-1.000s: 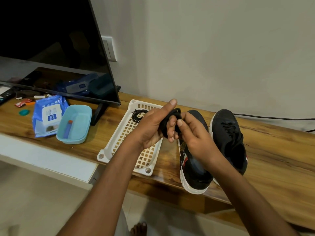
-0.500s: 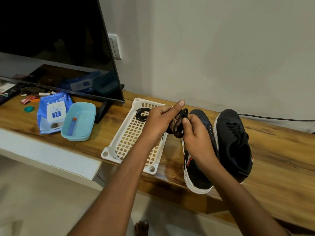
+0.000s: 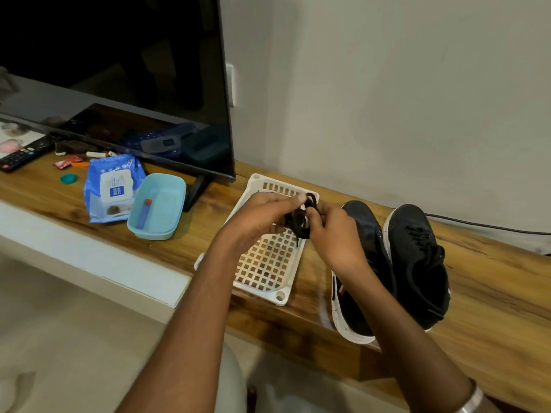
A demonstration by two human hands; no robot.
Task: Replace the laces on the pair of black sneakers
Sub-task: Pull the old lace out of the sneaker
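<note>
A home living room: a television [image 3: 119,84] stands on a wooden shelf [image 3: 208,234], remote [image 3: 22,155] and baby wipes [image 3: 111,189] alongside.

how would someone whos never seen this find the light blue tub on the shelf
Start at the television on the wooden shelf and look just below its lower right corner. The tub sits between the blue wipes pack and the white basket. It alone is an open pale blue dish, holding a blue stick with an orange tip.
</note>
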